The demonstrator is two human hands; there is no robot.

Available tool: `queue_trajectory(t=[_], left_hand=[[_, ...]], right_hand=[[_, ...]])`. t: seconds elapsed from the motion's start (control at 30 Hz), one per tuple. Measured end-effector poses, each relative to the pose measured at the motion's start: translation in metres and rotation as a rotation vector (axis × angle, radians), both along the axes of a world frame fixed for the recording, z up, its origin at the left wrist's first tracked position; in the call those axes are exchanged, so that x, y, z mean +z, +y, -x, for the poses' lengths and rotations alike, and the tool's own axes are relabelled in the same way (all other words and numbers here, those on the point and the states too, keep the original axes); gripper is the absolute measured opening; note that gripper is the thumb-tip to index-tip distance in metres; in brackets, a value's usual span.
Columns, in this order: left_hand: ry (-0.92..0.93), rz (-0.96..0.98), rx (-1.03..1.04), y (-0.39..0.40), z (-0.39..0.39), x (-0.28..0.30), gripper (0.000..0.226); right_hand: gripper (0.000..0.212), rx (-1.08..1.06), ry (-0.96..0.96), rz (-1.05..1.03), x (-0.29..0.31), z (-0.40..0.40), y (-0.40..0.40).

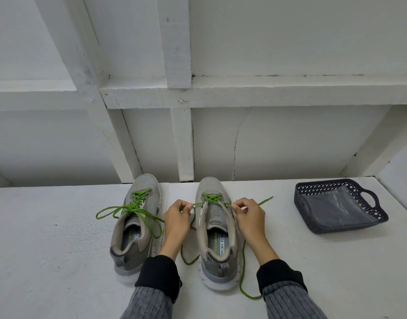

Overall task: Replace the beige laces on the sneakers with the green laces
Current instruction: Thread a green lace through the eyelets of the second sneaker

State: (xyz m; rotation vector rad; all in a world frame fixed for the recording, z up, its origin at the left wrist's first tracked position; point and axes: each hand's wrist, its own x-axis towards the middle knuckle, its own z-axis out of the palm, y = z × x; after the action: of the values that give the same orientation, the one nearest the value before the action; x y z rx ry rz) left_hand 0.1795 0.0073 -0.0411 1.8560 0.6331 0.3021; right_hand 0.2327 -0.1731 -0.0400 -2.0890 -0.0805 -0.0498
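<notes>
Head view shows you over two grey sneakers standing side by side, toes toward 12 o'clock. Your left hand [177, 215] pinches one run of the green lace [244, 254] at 9 o'clock of the right sneaker [215, 229], and your right hand [249, 215] pinches the other run at 3 o'clock, both drawn outward from the top eyelets. You hold them apart like this, I judge, to take up slack evenly across the crossings before tying. The loose ends trail toward 6 o'clock on either side of the shoe, and one tip points off toward 2 o'clock past your right hand.

At 9 o'clock stands the left sneaker [138, 226], already threaded, its green bow [128, 210] tied with loops spilling to both sides. One loop lies just beside your left wrist and could snag as you work. No beige laces are in sight. A dark plastic basket [370, 217] sits well apart at 3 o'clock on the white surface [48, 249], out of your way.
</notes>
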Motion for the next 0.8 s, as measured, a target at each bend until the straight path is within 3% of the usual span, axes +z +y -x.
queue_trajectory(t=[0.1, 0.23, 0.4, 0.53, 0.67, 0.8], left_hand=[[0.005, 0.133, -0.123, 0.008, 0.006, 0.011, 0.028], [-0.134, 0.312, -0.15, 0.009, 0.011, 0.042, 0.024], [-0.274, 0.4, -0.291, 0.0, 0.012, 0.071, 0.026], [-0.276, 0.338, -0.348, -0.002, 0.012, 0.073, 0.036], [-0.228, 0.056, -0.426, -0.002, 0.009, 0.062, 0.012], [-0.23, -0.05, -0.321, -0.006, 0.008, 0.054, 0.021]], right_hand=[[0.016, 0.043, 0.029, -0.063, 0.008, -0.001, -0.005], [0.01, 0.024, 0.035, -0.194, 0.027, 0.004, -0.004], [0.011, 0.028, 0.009, -0.269, 0.041, 0.016, 0.003], [0.014, 0.034, 0.04, -0.297, 0.04, 0.025, -0.001], [0.016, 0.017, 0.075, -0.369, 0.044, 0.031, -0.002], [0.007, 0.069, 0.117, -0.428, 0.056, 0.033, 0.006]])
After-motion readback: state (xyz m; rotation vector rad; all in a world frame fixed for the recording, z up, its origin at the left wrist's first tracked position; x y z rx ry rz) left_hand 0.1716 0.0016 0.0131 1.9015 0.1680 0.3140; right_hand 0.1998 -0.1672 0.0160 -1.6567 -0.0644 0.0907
